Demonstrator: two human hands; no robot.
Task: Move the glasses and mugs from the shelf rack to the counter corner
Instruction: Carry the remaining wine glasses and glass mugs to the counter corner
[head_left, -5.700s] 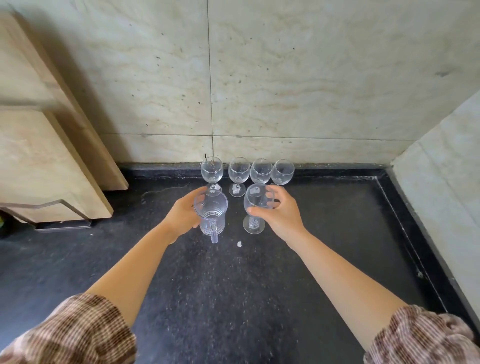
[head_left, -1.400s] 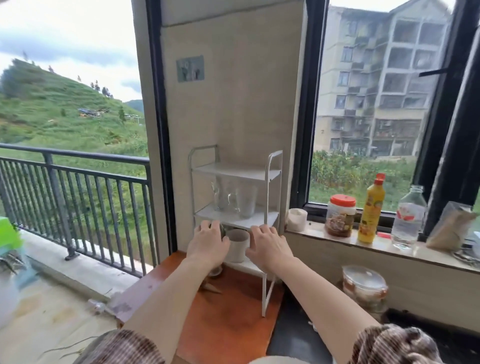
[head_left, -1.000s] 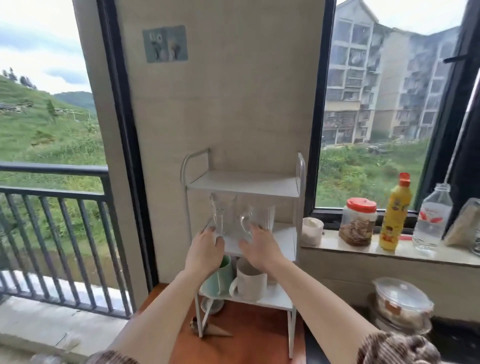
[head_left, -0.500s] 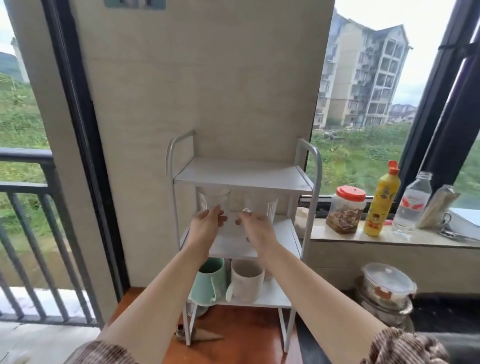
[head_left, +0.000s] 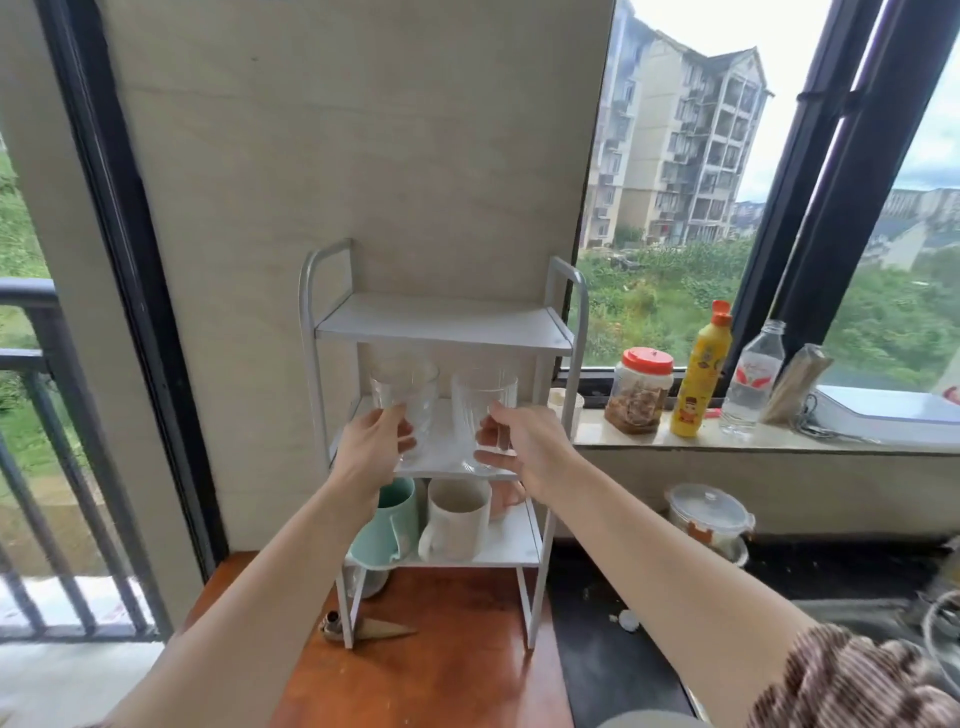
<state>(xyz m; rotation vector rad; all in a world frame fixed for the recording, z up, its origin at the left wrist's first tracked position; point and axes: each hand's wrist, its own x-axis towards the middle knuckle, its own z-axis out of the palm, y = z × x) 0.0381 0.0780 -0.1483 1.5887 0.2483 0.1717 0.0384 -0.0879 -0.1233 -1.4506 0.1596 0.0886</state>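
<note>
Both hands are in at the middle tier of the white shelf rack (head_left: 441, 322). Our left hand (head_left: 371, 452) has thumb and fingers curled round the lower wall of the left glass (head_left: 405, 395). Our right hand (head_left: 527, 447) wraps the base of the right glass (head_left: 483, 397), thumb above and fingers beneath. Each glass stands upright, long axis vertical, its rim well above the fingers and just under the top tier. So we judge the way out is back toward us, not upward. Whether either base is clear of the tier we cannot tell, because the picture blurs there. These are clear, thin-walled, faintly ribbed tumblers, smooth and likely slippery. Below the fingers, on the bottom tier, stand a teal mug (head_left: 387, 530), a white mug (head_left: 457, 517) and a pink mug (head_left: 501, 499) behind it, all glazed with handles.
</note>
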